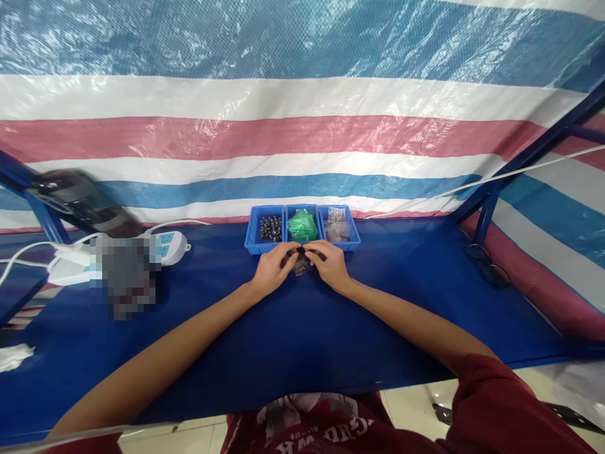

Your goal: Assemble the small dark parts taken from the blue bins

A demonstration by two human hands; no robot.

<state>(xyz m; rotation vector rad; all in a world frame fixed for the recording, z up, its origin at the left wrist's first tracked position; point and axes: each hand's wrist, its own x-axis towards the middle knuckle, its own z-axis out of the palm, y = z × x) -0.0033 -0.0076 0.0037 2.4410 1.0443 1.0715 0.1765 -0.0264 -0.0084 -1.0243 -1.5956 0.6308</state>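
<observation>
A small clear plastic bag (303, 265) is between my hands, just in front of the bins. My left hand (275, 267) pinches it near its top from the left side. From the right, the thumb and fingers of my right hand (331, 265) close on its upper edge. Right behind the fingers stand three joined blue bins. The left bin (253, 234) holds small dark metal parts (271, 229), the middle one green plastic packets (303, 225), and the right bin (354, 233) clear small bags (337, 226). What lies inside the held bag is too small to tell.
On the left of the blue table (302, 340) are a white power strip (172, 248) with cables, a blurred-out object (130, 274) and a dark bottle (85, 202). Eyeglasses (489, 266) lie at the right. Striped sheeting (293, 135) hangs behind, and a white tissue (14, 357) sits far left.
</observation>
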